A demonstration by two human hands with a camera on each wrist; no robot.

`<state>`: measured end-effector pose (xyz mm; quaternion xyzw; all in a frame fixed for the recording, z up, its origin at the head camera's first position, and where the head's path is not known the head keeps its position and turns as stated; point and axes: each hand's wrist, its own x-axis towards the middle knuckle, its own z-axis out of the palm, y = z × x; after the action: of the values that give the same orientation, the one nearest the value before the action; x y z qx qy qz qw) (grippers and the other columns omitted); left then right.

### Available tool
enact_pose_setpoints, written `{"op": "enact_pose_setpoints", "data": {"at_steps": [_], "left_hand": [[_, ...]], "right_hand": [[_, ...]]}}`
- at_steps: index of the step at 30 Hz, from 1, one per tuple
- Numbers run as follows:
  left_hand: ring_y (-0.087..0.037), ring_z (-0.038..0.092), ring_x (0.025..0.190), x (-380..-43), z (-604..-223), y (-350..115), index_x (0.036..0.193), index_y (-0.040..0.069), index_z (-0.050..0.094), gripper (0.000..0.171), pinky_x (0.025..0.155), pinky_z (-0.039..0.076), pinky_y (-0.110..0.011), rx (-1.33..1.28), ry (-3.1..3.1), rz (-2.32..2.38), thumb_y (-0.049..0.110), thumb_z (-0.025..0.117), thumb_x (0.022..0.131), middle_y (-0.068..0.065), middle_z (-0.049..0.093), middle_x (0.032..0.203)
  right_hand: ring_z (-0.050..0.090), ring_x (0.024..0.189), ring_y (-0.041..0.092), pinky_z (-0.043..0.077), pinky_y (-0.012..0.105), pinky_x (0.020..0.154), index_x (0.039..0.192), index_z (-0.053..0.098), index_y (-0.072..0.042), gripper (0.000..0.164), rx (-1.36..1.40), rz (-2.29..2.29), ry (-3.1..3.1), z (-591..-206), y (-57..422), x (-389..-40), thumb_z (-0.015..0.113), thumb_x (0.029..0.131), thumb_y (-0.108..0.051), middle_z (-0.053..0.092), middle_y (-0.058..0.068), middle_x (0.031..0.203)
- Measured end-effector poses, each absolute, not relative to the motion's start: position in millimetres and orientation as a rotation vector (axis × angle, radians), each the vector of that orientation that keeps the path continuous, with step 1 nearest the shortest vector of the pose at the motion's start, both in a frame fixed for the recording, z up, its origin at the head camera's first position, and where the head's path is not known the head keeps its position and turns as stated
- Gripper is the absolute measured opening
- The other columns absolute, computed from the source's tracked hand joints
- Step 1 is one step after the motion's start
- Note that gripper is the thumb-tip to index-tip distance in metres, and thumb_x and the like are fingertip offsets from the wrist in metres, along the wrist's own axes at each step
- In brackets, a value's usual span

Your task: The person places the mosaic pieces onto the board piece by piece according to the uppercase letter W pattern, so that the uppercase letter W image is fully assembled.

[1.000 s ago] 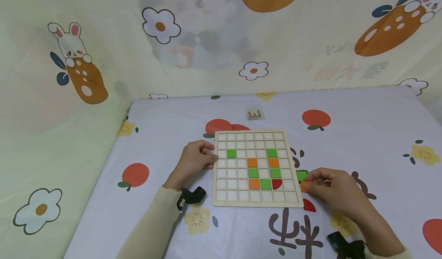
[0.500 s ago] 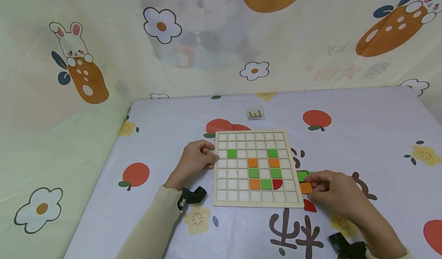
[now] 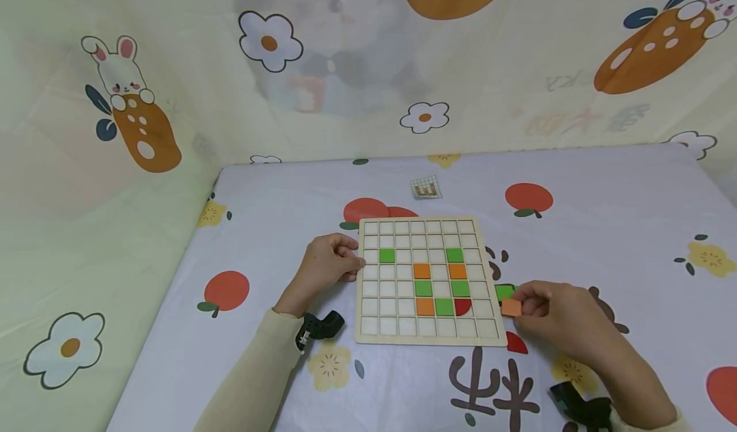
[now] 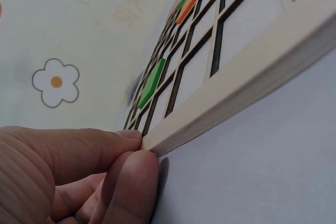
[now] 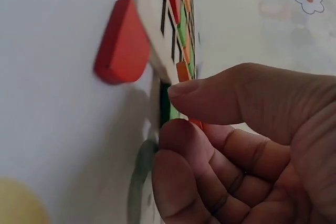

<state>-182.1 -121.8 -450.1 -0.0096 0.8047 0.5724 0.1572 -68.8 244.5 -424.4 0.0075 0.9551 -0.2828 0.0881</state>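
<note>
A square wooden grid board (image 3: pixel 432 340) lies on the table, with several green and orange square tiles and one red quarter-round tile (image 3: pixel 462 306) in its cells. My left hand (image 3: pixel 329 262) grips the board's left edge between thumb and fingers; the left wrist view shows the thumb (image 4: pixel 89 153) against the rim. Beside the board's right edge, my right hand (image 3: pixel 567 317) pinches an orange square tile (image 3: pixel 511 307), mostly hidden behind the thumb in the right wrist view. Just behind it are green tiles (image 3: pixel 504 292), partly covered by the fingers. Nearer me lies another red quarter-round tile (image 5: pixel 123 45).
Behind the board lies a small card (image 3: pixel 425 187) with a grid pattern. A patterned cloth (image 3: pixel 622 227) covers the table, and a printed curtain (image 3: pixel 345 99) hangs along the back and left. Each wrist wears a black camera mount (image 3: pixel 319 326).
The orange tile, shifted slightly toward me half a second ago, now sits higher and tilted in my right fingers. My left hand and the board stay in place.
</note>
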Motion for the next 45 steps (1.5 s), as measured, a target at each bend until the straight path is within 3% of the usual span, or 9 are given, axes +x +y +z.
{"op": "enact_pose_setpoints", "data": {"at_steps": [22,32,45], "left_hand": [[-0.014,0.068,0.063,-184.1,-452.8,-121.9,0.111,-0.001,0.068,0.028,0.061,0.064,-0.029,-0.040,2.308,1.623,0.000,0.082,0.086,-0.009,0.067,0.083],[-0.015,0.068,0.064,-184.3,-453.7,-122.6,0.111,-0.001,0.068,0.028,0.062,0.064,-0.029,-0.034,2.311,1.619,0.000,0.082,0.087,-0.009,0.067,0.083],[-0.014,0.068,0.063,-183.4,-451.0,-122.9,0.111,-0.002,0.069,0.027,0.061,0.064,-0.029,-0.018,2.310,1.615,0.000,0.081,0.087,-0.009,0.068,0.083]], "right_hand": [[0.057,0.078,0.019,0.052,0.020,0.062,0.104,0.074,-0.002,0.026,-0.214,-1.110,2.755,-406.6,183.3,-111.5,0.085,0.083,-0.012,0.063,0.001,0.080],[0.057,0.081,0.020,0.053,0.027,0.066,0.104,0.073,-0.005,0.022,-0.235,-1.129,2.680,-404.0,159.3,-129.3,0.077,0.082,-0.008,0.064,0.003,0.084],[0.058,0.081,0.019,0.052,0.029,0.069,0.098,0.073,-0.006,0.014,-0.295,-1.107,2.674,-408.6,134.8,-144.8,0.076,0.084,-0.006,0.064,0.003,0.083]]}}
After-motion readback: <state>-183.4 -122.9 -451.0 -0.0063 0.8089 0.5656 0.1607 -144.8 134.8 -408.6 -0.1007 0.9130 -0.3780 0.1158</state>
